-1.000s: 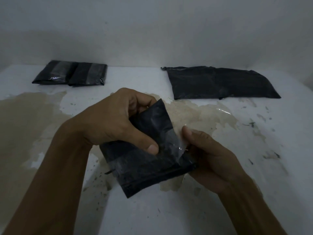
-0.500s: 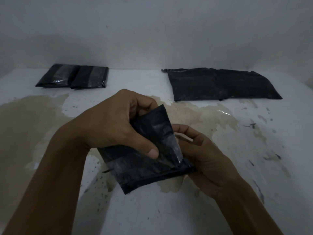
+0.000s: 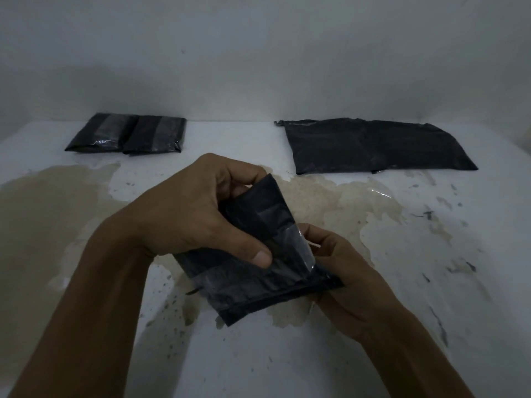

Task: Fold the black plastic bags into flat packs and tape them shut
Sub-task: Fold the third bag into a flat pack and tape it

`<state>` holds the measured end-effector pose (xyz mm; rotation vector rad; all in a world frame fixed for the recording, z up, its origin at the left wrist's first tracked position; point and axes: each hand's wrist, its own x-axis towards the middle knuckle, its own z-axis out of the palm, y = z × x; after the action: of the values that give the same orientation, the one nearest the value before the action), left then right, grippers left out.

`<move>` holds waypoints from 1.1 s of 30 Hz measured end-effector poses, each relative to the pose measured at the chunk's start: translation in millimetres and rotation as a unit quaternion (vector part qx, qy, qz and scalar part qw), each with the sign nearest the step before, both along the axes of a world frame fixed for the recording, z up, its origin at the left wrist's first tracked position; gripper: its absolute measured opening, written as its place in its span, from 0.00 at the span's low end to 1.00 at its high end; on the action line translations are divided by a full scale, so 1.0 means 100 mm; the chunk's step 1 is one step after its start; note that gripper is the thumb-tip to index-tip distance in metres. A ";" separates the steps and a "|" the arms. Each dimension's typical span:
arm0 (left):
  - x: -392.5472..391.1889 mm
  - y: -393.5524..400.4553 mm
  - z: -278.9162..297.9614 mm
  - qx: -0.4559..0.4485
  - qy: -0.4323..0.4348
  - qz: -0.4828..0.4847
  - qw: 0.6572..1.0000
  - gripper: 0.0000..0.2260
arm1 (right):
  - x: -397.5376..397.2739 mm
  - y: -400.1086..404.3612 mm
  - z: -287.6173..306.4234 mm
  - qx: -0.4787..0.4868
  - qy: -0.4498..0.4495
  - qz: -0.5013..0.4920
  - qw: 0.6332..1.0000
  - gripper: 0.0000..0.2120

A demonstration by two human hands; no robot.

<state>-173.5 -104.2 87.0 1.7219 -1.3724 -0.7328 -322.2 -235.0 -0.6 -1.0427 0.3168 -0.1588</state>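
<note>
Left hand [image 3: 184, 214] grips folded pack [image 3: 258, 271], thumb pressing tape [image 3: 293, 248]. Right hand [image 3: 353, 280] fingers curl under pack's right edge. Two taped packs [image 3: 126, 135] worktop [image 3: 373, 354] back-left; flat bag [image 3: 373, 145] back-right.

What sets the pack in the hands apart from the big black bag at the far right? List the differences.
The folded pack is small and compact; the large bag is wide and spread flat. The folded pack carries clear tape; the large bag shows none. The left hand and right hand grip the folded pack; the large bag lies untouched on the table. Both are black plastic.
</note>
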 end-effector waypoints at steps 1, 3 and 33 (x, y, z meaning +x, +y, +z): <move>-0.01 0.00 0.02 -0.002 0.020 -0.008 1.000 0.15 | 0.01 -0.01 0.00 -0.009 0.004 -0.017 1.000 0.17; -0.01 0.00 0.03 -0.004 0.036 -0.005 0.999 0.15 | 0.00 -0.06 0.02 -0.009 0.010 -0.048 0.999 0.18; 0.06 0.07 -0.09 0.074 0.036 0.089 0.993 0.23 | 0.00 -0.01 0.01 -0.182 -0.022 -0.145 0.972 0.15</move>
<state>-167.4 -97.5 78.0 1.8865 -1.1221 -0.8041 -321.9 -235.6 0.8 -1.3495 0.4080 -0.5179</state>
